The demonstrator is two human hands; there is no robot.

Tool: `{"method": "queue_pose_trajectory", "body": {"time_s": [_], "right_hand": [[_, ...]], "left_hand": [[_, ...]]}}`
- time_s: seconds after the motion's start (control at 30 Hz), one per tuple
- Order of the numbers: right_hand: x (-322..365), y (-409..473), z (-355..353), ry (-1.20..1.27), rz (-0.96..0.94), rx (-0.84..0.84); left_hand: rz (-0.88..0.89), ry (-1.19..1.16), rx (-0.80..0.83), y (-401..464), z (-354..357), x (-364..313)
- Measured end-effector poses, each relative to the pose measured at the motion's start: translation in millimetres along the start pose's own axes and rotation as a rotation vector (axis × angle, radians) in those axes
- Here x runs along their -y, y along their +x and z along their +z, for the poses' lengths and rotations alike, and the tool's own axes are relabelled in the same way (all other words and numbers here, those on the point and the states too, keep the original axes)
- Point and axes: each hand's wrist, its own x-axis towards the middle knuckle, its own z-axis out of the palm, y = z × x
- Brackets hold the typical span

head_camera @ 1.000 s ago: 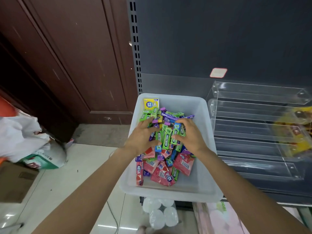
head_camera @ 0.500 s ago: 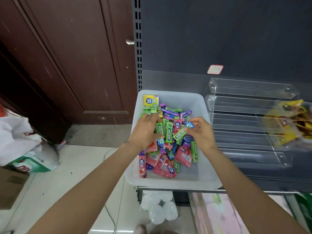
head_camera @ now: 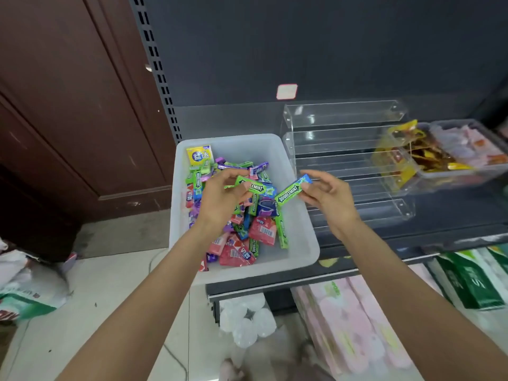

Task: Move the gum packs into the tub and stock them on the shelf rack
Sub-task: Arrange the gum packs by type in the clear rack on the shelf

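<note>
A white plastic tub (head_camera: 299,243) sits on the dark shelf, filled with several gum packs in green, pink, purple and blue (head_camera: 261,229). A yellow box (head_camera: 200,154) lies in its far left corner. My left hand (head_camera: 220,199) hovers over the tub and pinches a green Doublemint pack (head_camera: 251,185). My right hand (head_camera: 327,195) is at the tub's right edge and pinches another green Doublemint pack (head_camera: 291,190) by its end. To the right stands the clear stepped acrylic rack (head_camera: 343,138), its tiers bare.
A clear bin of yellow and pink snack packets (head_camera: 445,152) sits right of the rack. Pink and green tissue packs (head_camera: 357,320) lie below the shelf. A brown door (head_camera: 82,105) and bags on the floor (head_camera: 27,290) are to the left. A pegboard upright (head_camera: 156,64) borders the shelf.
Both hands rose out of the pile in the tub. Each now holds a green pack, and the right hand has moved toward the rack side. The camera view shifted right.
</note>
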Motion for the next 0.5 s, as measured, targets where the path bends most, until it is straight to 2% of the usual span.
{"method": "queue_pose_trajectory", "body": {"time_s": [0.17, 0.37, 0.5], "right_hand": [[-5.7, 4.6, -57.3, -0.075, 0.005, -0.042], [-14.4, 23.2, -125.3, -0.055, 0.034, -0.048], [-38.2, 43.1, -149.8, -0.25, 0.062, 0.028]], "left_hand": [[-0.043, 0.005, 0.017, -6.2, 51.7, 0.5], [-0.042, 0.113, -0.095, -12.8, 106.0, 10.9], [-0.053, 0.198, -0.175, -16.3, 129.5, 22.5]]}}
